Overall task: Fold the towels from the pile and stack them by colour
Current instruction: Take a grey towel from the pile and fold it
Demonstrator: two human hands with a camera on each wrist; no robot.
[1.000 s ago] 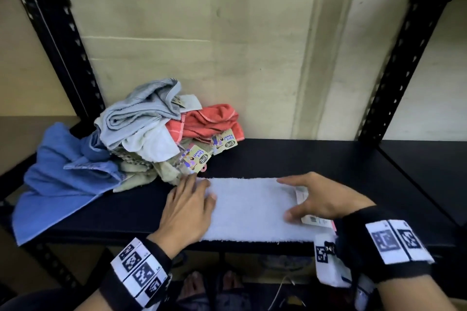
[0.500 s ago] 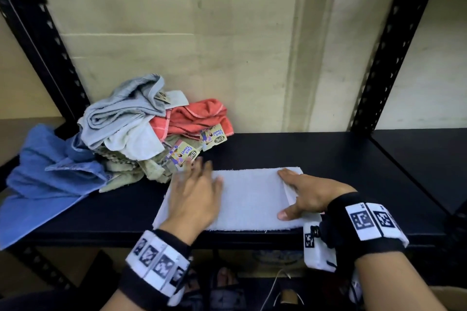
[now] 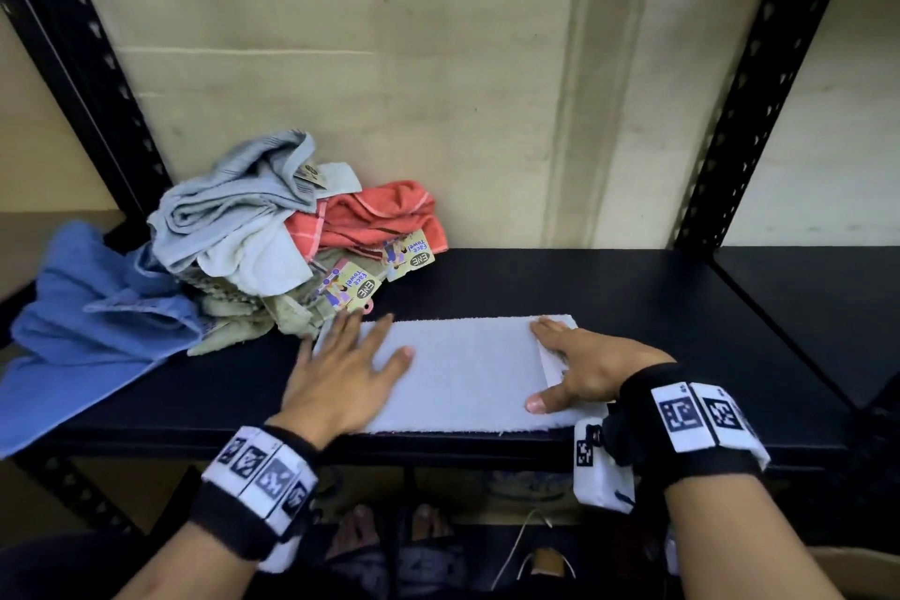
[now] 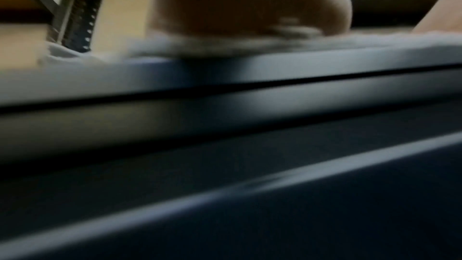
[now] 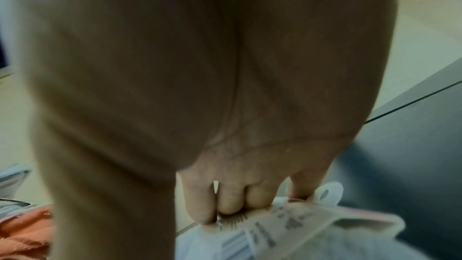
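A white towel (image 3: 467, 370), folded into a long strip, lies along the front of the black shelf (image 3: 657, 307). My left hand (image 3: 353, 358) lies flat on its left end with the fingers spread. My right hand (image 3: 574, 361) spans its right end, thumb on the cloth. In the right wrist view its fingers (image 5: 232, 203) press on the towel's paper label (image 5: 270, 230). The left wrist view is blurred and shows the heel of the left hand (image 4: 250, 1) on the white towel (image 4: 325, 42). The unfolded pile (image 3: 272, 253) sits at the back left.
The pile holds a grey-blue towel (image 3: 234, 205), a red towel (image 3: 380, 219), pale and olive ones, and paper labels (image 3: 350, 285). A blue towel (image 3: 83, 322) hangs off the shelf's left end. Black uprights (image 3: 759, 78) stand at both sides, with a wall behind.
The left hand has slid further onto the towel's left end. The right hand has shifted left along the right end, with the label now under its fingers.
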